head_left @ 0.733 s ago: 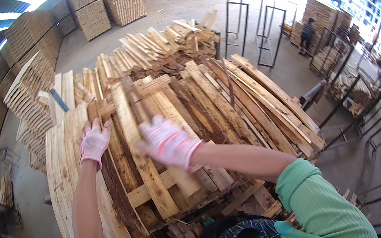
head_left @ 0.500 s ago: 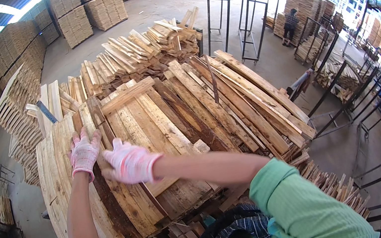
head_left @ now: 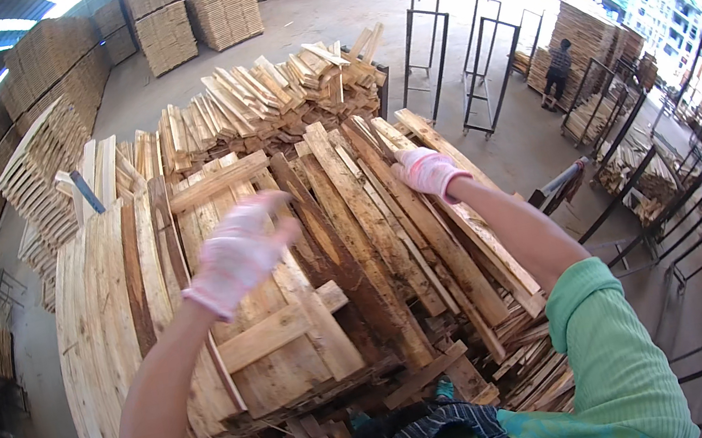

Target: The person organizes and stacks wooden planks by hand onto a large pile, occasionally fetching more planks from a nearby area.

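Note:
My left hand [head_left: 243, 248], in a pink-and-white knit glove and smeared by motion, hangs over the left group of boards with its thumb apart from the fingers and nothing in it. To the right, my right hand [head_left: 432, 174], gloved the same way, has its fingers curled over a long rough wooden board [head_left: 455, 229] in the right group. Several pale planks [head_left: 100, 326] lie side by side at the left. Two short crosspieces lie across the middle boards, a far one [head_left: 219, 181] and a near one [head_left: 281, 328]. A dark bark-edged board [head_left: 353, 284] lies between my hands.
Beyond the boards rises a heap of loose slats [head_left: 274, 93]. A blue-ended upright piece [head_left: 87, 193] stands at the far left. Black metal frames [head_left: 489, 71] stand at the right, with a person [head_left: 559, 75] farther back. Tall lumber stacks [head_left: 224, 17] line the back.
My right hand has swung from the left boards to the right group and closed on a board there. My left hand has lifted and moved right. The near crosspiece shows more fully.

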Demonstrator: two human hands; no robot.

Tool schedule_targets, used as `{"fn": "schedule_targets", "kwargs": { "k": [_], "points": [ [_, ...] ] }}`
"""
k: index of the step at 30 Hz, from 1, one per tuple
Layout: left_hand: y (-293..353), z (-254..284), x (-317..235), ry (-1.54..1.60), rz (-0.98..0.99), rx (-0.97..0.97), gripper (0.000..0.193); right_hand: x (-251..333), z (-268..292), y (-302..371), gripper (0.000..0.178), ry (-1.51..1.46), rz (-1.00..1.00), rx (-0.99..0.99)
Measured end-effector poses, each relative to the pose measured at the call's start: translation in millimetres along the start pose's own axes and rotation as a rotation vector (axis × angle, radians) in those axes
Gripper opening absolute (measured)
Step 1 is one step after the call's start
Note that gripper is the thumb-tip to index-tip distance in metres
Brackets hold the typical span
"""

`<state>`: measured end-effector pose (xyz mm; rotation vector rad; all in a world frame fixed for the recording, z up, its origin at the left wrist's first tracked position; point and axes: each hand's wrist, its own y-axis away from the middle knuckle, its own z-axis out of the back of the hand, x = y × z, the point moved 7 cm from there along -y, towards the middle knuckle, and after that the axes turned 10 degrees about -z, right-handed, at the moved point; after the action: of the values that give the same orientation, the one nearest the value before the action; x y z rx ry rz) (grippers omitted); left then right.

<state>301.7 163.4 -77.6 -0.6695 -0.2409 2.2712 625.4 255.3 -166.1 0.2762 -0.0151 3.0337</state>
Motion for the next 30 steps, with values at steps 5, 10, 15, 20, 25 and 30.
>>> {"fn": "schedule_targets", "kwargs": {
  "k": [5, 10, 15, 20, 25, 30],
  "points": [
    [-53, -106, -87, -0.004, 0.214, 0.553, 0.061, -58, 70, -48, 0.019, -0.158, 0.072, -0.189],
    [-117, -186, -96, -0.043, 0.444, 0.417, 0.083, -266, 151, -83, 0.027, -1.121, -0.341, -0.393],
    [-123, -205, -79, -0.190, 0.595, 0.315, 0.075, -291, 52, -45, 0.052, 0.171, -0.253, 0.368],
    [-140, -210, -83, -0.279, 0.534, 0.495, 0.067, -202, 14, 16, 0.041, -0.127, -0.018, -0.133],
    [-139, -207, -69, -0.220, 0.434, 0.468, 0.048, -61, -1, 87, 0.091, -0.046, 0.049, 0.275],
    [-135, -190, -70, 0.016, 0.491, 0.206, 0.042, -91, -2, 57, 0.099, -0.209, -0.051, 0.333]
  ]
}}
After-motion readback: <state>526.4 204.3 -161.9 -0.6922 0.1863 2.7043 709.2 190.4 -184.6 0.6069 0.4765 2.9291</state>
